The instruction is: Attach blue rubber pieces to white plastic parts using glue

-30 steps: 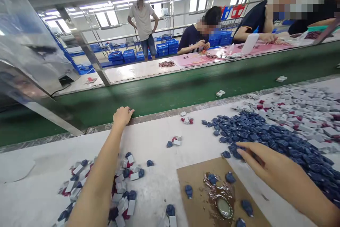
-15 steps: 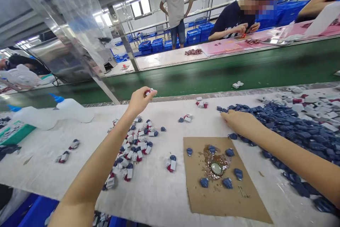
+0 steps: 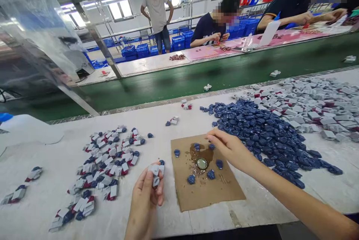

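Light-grey piece (image 3: 155, 172) gripped in the left hand (image 3: 147, 191), just left of the cardboard sheet (image 3: 202, 197).
The piece is boxy, with a hollow showing, the thumb closed against it. The right hand (image 3: 228, 148) bends over the cardboard's far right corner, fingertips by a dark-blue piece (image 3: 211, 146); whether they grip anything, I cannot tell. On the cardboard, a round cap (image 3: 202, 163) sits in a wet brown patch (image 3: 205, 154), its contents unclear.

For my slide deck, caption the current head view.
Left hand holding grey part; right hand at the brown cardboard, beside piled blue pieces.
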The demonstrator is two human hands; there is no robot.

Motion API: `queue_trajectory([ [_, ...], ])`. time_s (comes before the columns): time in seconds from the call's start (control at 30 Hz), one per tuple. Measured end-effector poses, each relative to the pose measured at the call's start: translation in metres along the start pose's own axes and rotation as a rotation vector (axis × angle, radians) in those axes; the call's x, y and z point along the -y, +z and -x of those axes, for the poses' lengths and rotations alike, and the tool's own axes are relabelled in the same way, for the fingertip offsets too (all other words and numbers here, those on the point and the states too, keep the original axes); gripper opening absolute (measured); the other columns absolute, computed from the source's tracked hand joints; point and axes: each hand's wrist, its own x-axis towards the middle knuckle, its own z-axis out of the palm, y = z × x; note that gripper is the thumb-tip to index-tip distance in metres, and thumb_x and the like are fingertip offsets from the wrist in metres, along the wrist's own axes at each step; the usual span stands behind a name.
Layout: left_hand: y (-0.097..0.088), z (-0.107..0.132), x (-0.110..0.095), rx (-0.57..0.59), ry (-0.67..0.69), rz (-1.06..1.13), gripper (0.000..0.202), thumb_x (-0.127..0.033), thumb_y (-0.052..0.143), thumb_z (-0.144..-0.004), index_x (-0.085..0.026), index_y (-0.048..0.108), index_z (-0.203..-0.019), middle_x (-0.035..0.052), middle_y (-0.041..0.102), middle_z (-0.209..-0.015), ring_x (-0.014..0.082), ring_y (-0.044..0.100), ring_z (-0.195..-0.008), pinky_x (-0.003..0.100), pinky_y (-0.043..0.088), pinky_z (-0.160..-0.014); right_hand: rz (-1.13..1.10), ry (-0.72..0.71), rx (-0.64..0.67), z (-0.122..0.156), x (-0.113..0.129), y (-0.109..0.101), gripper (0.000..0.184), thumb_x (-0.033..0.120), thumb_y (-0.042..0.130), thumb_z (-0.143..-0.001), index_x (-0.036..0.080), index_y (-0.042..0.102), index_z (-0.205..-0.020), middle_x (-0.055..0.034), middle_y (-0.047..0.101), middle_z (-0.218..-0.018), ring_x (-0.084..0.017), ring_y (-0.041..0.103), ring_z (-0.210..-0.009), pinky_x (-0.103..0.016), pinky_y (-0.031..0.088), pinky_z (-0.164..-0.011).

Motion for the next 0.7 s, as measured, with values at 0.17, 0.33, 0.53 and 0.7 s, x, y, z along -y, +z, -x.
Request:
queue_trajectory([
  [0.17, -0.001, 0.003, 0.014, 0.049, -0.127, 0.083, 0.044, -0.043, 0.09, -0.056, -0.015, 0.074, -0.086, 0.0048, 0.07, -0.085, 0.0136, 0.066, -0.066, 0.016, 0.05, -0.04, -0.3, 0.194, 0.192, 0.016, -0.004, 0.0, 0.045, 0.063, 0.053, -0.083, 0.021, 0.064, -0.096, 0.0, 0.059, -0.059, -0.015, 0.053, -0.048, -0.026, 0.041, -0.043],
  [0.33, 0.001, 0.002, 0.015, 0.086, -0.201, 0.099, 0.037, -0.038, 0.09, -0.059, -0.016, 0.076, -0.086, 0.0064, 0.074, -0.09, 0.0198, 0.074, -0.079, 0.018, 0.057, -0.052, -0.48, 0.349, 0.327, 0.026, -0.007, 0.009, 0.057, 0.062, 0.069, -0.072, 0.02, 0.063, -0.11, -0.0031, 0.067, -0.069, -0.014, 0.056, -0.048, -0.029, 0.049, -0.049],
  [0.53, 0.001, 0.001, 0.02, 0.149, -0.197, 0.107, 0.035, -0.039, 0.087, -0.065, -0.016, 0.077, -0.09, 0.0065, 0.074, -0.09, 0.0187, 0.074, -0.077, 0.018, 0.057, -0.052, -0.103, -0.033, 0.067, 0.028, 0.0, 0.01, 0.04, 0.058, 0.053, -0.087, 0.024, 0.074, -0.091, -0.0064, 0.071, -0.079, -0.021, 0.066, -0.064, -0.03, 0.051, -0.052],
  [0.7, 0.003, 0.008, 0.017, 0.13, -0.194, 0.085, 0.045, -0.033, 0.089, -0.061, -0.017, 0.075, -0.101, 0.0083, 0.077, -0.092, 0.0189, 0.074, -0.08, 0.019, 0.056, -0.057, -0.05, -0.075, -0.007, 0.028, -0.001, 0.013, 0.041, 0.053, 0.052, -0.09, 0.025, 0.069, -0.114, -0.0052, 0.074, -0.088, -0.018, 0.067, -0.062, -0.027, 0.052, -0.05],
])
